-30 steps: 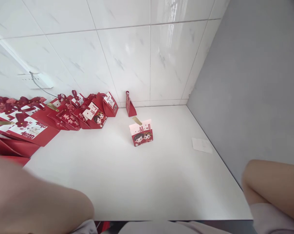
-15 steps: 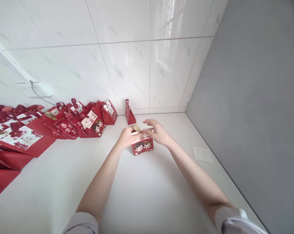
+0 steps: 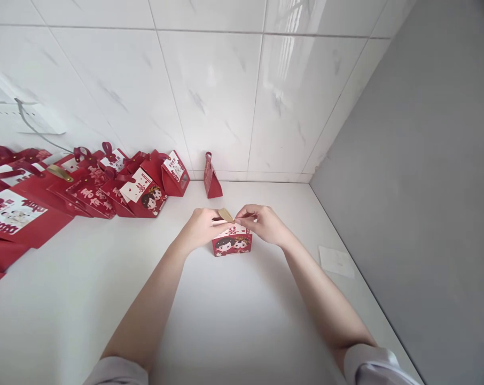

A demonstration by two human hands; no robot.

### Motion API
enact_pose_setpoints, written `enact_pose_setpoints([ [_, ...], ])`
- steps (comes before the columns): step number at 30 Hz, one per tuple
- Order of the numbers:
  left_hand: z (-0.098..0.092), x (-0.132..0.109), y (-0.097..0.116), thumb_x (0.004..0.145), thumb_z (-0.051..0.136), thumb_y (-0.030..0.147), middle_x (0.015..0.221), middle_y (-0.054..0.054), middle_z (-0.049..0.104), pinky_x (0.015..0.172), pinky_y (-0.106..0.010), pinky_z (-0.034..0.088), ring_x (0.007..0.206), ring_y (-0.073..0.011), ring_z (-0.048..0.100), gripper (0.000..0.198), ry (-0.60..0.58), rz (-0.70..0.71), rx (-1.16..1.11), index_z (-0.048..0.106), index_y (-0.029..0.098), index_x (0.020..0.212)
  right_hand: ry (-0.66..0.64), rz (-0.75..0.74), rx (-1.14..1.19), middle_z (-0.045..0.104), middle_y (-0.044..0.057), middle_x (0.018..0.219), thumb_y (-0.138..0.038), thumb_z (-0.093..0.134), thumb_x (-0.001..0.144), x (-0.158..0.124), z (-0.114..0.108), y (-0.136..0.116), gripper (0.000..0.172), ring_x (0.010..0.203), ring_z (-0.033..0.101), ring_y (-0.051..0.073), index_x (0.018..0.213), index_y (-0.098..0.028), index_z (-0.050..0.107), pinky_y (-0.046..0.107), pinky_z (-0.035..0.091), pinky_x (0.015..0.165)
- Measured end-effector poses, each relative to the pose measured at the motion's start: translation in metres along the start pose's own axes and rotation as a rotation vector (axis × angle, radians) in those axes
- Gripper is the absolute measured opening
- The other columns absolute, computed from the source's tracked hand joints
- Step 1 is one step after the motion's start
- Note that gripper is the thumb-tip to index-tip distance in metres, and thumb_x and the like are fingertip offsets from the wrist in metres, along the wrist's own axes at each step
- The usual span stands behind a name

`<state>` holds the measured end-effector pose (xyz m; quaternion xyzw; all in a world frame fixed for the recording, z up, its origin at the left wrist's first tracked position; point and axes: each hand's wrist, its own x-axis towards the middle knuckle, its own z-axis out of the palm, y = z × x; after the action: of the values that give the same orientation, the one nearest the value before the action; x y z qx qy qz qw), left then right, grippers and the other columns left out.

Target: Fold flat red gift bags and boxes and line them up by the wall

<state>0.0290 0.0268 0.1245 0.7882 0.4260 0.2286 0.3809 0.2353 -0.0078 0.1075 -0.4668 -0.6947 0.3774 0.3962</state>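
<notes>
A small red and white gift box [image 3: 231, 246] with two cartoon faces on its front stands upright on the white table. A gold ribbon loop [image 3: 226, 215] rises from its top edge. My left hand [image 3: 204, 227] is closed on the upper left of the box, thumb along the white front panel and fingers behind. At the top edge, my right hand [image 3: 262, 222] pinches close to the base of the ribbon. Whether ribbon or box edge lies between those fingertips is too small to make out.
Several red gift boxes with ribbon handles crowd the left, including a cartoon-faced box [image 3: 148, 195]. One narrow red box [image 3: 212, 179] stands by the tiled wall [image 3: 210, 96]. A white card [image 3: 336, 261] lies at right, beside a grey panel [image 3: 418, 160]. A socket with a cable [image 3: 37, 128] is at far left.
My right fingers have closed from a looser, spread pose into a pinch at the ribbon's base. My left hand keeps its hold on the box. The camera view has shifted slightly.
</notes>
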Motion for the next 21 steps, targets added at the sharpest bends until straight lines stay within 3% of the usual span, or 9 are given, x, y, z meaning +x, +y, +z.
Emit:
enact_pose_setpoints([
  [12, -0.006, -0.010, 0.012, 0.083, 0.059, 0.038, 0.070, -0.003, 0.070, 0.055, -0.024, 0.043, 0.065, -0.0174, 0.062, 0.025, 0.008, 0.040, 0.206, 0.074, 0.019, 0.077, -0.066, 0.006, -0.003, 0.063, -0.002, 0.081, -0.024, 0.053, 0.086, -0.008, 0.000, -0.010, 0.007, 0.071, 0.057, 0.013, 0.084, -0.021, 0.059, 0.026, 0.044, 0.067],
  [21, -0.005, -0.010, 0.014, 0.086, 0.056, 0.038, 0.070, -0.002, 0.067, 0.058, -0.024, 0.042, 0.067, -0.0169, 0.061, 0.026, -0.002, 0.049, 0.230, 0.073, 0.019, 0.081, -0.057, -0.005, -0.084, 0.066, 0.000, 0.089, -0.021, 0.052, 0.085, -0.008, 0.000, -0.009, 0.008, 0.077, 0.059, 0.015, 0.089, -0.021, 0.060, 0.027, 0.045, 0.069],
])
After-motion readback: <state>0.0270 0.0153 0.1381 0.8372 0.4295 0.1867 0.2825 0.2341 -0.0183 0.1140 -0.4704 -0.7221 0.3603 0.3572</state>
